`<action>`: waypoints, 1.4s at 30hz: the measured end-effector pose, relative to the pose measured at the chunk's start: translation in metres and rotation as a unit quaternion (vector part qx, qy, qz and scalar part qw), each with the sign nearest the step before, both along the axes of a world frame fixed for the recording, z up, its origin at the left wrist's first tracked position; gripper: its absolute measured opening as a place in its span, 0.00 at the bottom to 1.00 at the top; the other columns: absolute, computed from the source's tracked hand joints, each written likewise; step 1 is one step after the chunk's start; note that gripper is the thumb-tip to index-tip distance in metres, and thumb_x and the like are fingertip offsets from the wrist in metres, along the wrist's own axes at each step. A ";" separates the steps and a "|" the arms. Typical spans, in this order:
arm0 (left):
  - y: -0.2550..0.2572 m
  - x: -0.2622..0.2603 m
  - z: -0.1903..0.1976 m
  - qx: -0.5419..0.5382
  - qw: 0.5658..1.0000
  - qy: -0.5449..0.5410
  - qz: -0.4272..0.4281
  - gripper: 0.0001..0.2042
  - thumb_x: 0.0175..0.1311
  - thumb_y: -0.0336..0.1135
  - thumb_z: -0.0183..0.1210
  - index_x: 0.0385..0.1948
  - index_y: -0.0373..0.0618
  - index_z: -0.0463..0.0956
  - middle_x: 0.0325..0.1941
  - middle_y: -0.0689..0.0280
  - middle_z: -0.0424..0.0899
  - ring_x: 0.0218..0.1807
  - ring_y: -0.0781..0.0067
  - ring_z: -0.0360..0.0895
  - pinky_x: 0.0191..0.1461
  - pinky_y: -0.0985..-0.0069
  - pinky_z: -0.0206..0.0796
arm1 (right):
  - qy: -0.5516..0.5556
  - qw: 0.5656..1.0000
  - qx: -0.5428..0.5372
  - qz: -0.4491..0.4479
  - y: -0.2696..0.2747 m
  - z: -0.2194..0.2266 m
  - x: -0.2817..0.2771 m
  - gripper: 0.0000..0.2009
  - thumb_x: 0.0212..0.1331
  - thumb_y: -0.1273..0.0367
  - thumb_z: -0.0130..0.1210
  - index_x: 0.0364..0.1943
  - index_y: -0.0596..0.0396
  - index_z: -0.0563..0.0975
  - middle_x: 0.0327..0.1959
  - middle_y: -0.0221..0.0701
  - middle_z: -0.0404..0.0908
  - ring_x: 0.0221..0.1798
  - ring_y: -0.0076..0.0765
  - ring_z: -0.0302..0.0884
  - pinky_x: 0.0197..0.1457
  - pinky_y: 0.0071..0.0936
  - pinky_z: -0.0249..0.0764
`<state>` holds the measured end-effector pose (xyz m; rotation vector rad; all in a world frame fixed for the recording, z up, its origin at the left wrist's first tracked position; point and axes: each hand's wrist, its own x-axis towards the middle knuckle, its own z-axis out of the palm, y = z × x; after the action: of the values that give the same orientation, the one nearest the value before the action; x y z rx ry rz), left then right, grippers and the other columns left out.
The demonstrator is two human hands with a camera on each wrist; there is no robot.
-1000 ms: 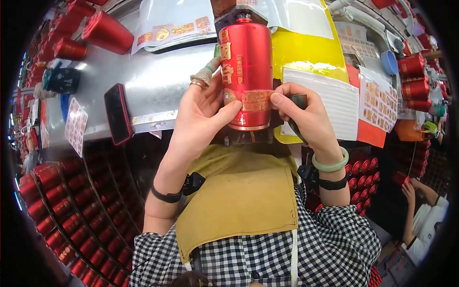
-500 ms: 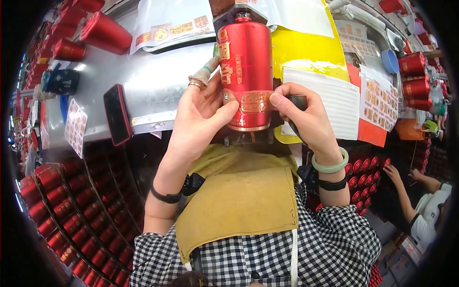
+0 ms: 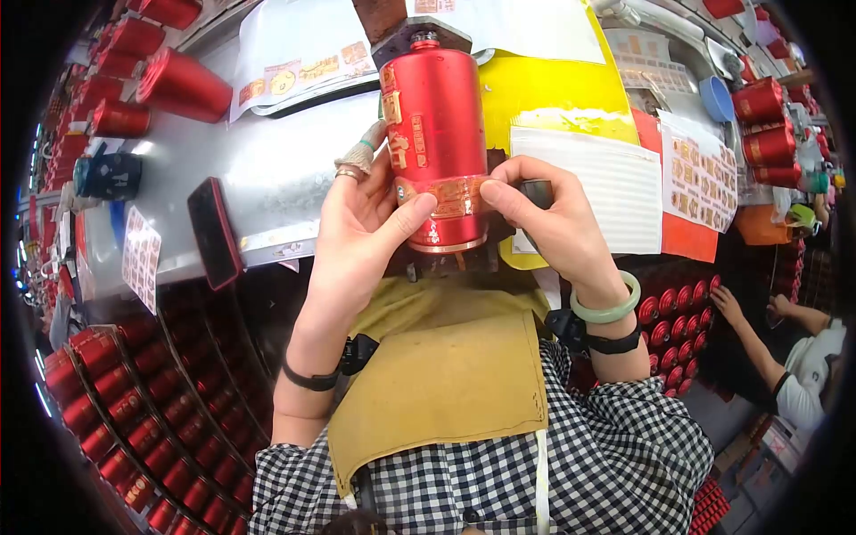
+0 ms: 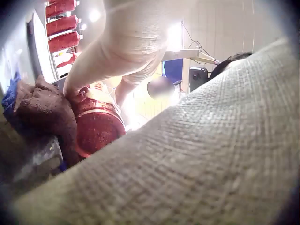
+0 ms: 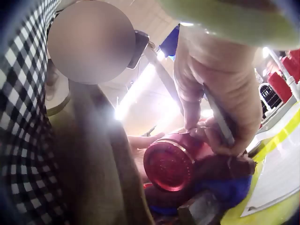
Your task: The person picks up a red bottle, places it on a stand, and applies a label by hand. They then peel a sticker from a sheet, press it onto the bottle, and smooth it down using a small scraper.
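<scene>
A glossy red bottle (image 3: 446,107) with raised gold characters lies with its neck at a dark block (image 3: 423,34) and its base toward the person. A red-and-gold strip label (image 3: 459,198) runs across its lower part. My left hand (image 3: 361,223) holds the bottle's left side, thumb pressing the label's left part; a cloth finger cover (image 3: 359,157) sits on one finger. At the label's right end, my right hand (image 3: 560,218) pinches it between thumb and forefinger. That hand also keeps a dark-handled tool (image 3: 537,193) in its palm; its flat grey part (image 5: 219,115) shows in the right wrist view.
A phone (image 3: 214,234) and a sticker sheet (image 3: 142,259) lie left on the metal table (image 3: 294,169). White ribbed sheets (image 3: 588,187) and another sticker sheet (image 3: 698,169) lie right. Racked red bottles (image 3: 116,410) stand below left. Another person (image 3: 794,357) reaches toward bottles at right.
The head view has shifted, so bottle, hands and table sit further left. Both hands keep the same hold on bottle and label. The other person has moved a red bottle to the stacked ones.
</scene>
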<state>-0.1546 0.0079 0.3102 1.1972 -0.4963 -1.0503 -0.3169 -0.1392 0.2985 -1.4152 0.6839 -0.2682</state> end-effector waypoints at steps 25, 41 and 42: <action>-0.003 0.000 0.002 0.022 1.000 -0.016 -0.008 0.41 0.67 0.20 0.64 0.78 0.35 0.45 0.75 0.50 0.65 0.74 0.64 0.67 0.77 0.64 0.62 | -0.012 0.993 -0.051 -0.103 -0.012 -0.010 -0.013 0.17 0.70 0.67 0.58 0.58 0.62 0.74 0.54 0.38 0.78 0.50 0.29 0.79 0.56 0.27 0.75; -0.002 -0.006 -0.003 0.014 0.999 -0.049 0.003 0.42 0.66 0.23 0.67 0.78 0.36 0.48 0.74 0.50 0.67 0.71 0.63 0.70 0.74 0.63 0.66 | -0.003 0.945 -0.268 -0.189 0.008 -0.017 -0.008 0.11 0.63 0.75 0.62 0.49 0.61 0.81 0.46 0.45 0.85 0.50 0.53 0.84 0.55 0.39 0.78; -0.003 -0.011 -0.004 0.027 0.994 -0.103 0.023 0.43 0.65 0.24 0.68 0.78 0.36 0.49 0.73 0.50 0.68 0.71 0.62 0.71 0.74 0.63 0.66 | -0.045 0.957 -0.215 -0.188 0.014 -0.002 -0.004 0.11 0.63 0.75 0.61 0.49 0.61 0.81 0.47 0.46 0.85 0.50 0.53 0.84 0.55 0.39 0.78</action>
<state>-0.1651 0.0052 0.3064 1.3670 -0.6005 -0.9112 -0.3211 -0.1253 0.2969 -1.6643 0.8524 -0.8171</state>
